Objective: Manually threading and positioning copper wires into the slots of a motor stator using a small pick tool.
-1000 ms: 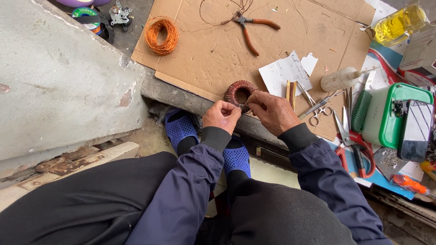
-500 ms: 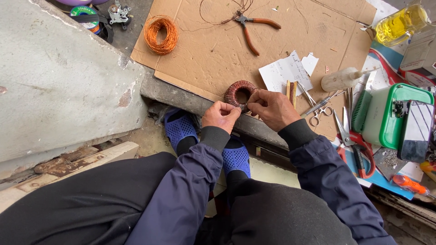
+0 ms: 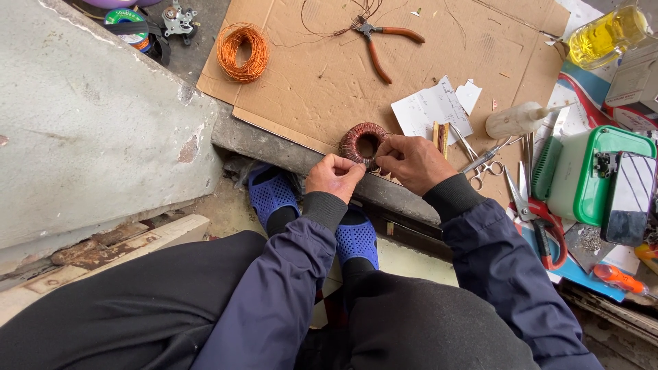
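Wound ring coil (image 3: 363,142) at the near edge of the cardboard sheet (image 3: 308,82), pinched at its lower rim by the left hand (image 3: 334,177) at 7 o'clock and the right hand (image 3: 411,163) at 4 o'clock, each grip clamped on it. Copper wire hank (image 3: 243,51) at 10 o'clock; pliers (image 3: 380,40) at 12.

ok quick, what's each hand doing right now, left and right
Left hand: closed, fingertips pinched at the near edge of the copper-wound ring coil.
Right hand: closed, gripping the coil's right side.
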